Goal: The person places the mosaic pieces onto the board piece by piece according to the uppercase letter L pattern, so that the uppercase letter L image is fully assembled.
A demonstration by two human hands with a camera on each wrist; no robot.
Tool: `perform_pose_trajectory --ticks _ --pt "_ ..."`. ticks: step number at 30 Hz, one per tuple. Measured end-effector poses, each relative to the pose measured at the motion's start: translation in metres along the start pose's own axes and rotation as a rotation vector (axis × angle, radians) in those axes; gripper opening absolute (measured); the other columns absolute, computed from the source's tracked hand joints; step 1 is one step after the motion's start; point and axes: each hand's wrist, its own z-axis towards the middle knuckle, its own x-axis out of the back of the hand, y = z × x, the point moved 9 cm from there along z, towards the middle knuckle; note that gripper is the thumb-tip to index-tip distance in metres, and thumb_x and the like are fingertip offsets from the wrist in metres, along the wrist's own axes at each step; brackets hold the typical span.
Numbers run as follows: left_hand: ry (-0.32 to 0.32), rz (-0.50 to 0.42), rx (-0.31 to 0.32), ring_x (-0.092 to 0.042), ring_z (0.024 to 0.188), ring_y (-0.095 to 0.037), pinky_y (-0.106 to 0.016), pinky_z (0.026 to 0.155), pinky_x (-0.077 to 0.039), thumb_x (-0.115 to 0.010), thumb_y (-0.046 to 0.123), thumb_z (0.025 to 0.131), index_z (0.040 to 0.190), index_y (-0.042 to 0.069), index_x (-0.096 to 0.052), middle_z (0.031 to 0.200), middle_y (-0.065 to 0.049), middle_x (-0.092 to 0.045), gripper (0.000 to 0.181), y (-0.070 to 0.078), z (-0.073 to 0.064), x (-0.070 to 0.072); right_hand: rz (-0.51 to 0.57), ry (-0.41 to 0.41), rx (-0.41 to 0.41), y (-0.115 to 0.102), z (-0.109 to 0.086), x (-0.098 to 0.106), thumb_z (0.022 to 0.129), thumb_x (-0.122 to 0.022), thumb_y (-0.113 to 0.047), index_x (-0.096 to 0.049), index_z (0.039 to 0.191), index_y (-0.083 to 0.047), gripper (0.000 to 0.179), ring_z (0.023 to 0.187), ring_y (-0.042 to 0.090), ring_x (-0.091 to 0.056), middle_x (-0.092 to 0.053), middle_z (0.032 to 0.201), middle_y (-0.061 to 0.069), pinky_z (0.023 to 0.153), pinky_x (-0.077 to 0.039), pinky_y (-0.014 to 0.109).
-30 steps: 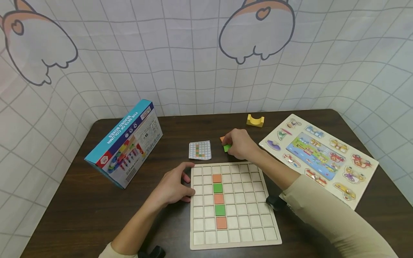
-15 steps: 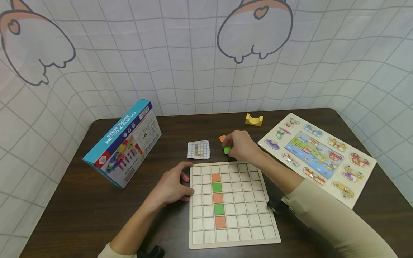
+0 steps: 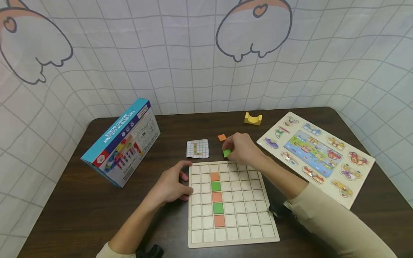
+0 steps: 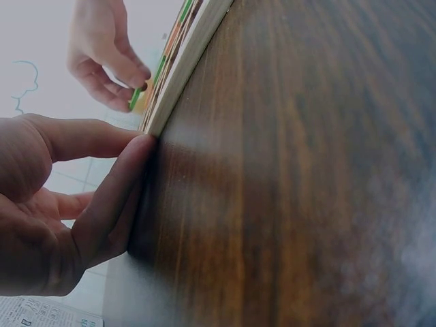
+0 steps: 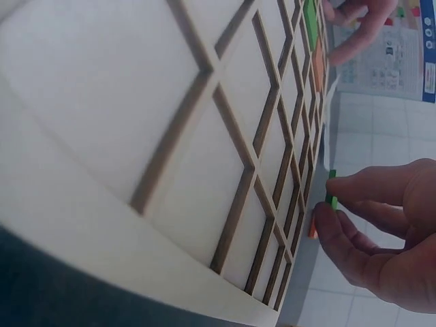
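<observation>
A wooden grid board [image 3: 245, 245] lies on the table, with several orange and green square tiles set in one of its columns. My left hand [image 3: 171, 184] rests along the board's left edge, thumb and forefinger spread apart and touching it. Just beyond the board's far edge, my right hand [image 3: 243, 148] pinches a green tile [image 5: 332, 187] between thumb and fingertips. In the left wrist view that green tile [image 4: 135, 99] appears held on edge. A loose orange tile [image 3: 222, 137] lies just past the right hand. Left of it is a small card [image 3: 198, 148] printed with a coloured grid pattern.
A blue and white toy box [image 3: 124, 143] stands at the left. On the right lies a picture puzzle board [image 3: 316, 157], partly under the right forearm's line. One yellow arched block [image 3: 253, 119] sits near the table's back edge, before a white gridded cloth [image 3: 180, 71].
My right hand has drawn slightly nearer the board and tilted the green tile up, away from the loose orange tile. The left hand keeps its place on the board's edge.
</observation>
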Motion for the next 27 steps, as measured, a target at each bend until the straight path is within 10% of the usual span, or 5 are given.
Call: perform_pose_trajectory --ticks 27 --pt "-0.006 0.002 0.004 -0.067 0.067 -0.023 -0.035 0.054 -0.066 -0.082 -0.013 0.075 0.15 0.017 -0.049 0.108 -0.016 -0.055 0.087 0.0 0.0 -0.001 0.006 -0.003 0.037 -0.006 -0.026 -0.001 0.081 -0.08 -0.001 -0.077 0.097 -0.01 0.019 0.078 0.016 -0.062 -0.069 0.084 0.001 0.069 -0.056 0.028"
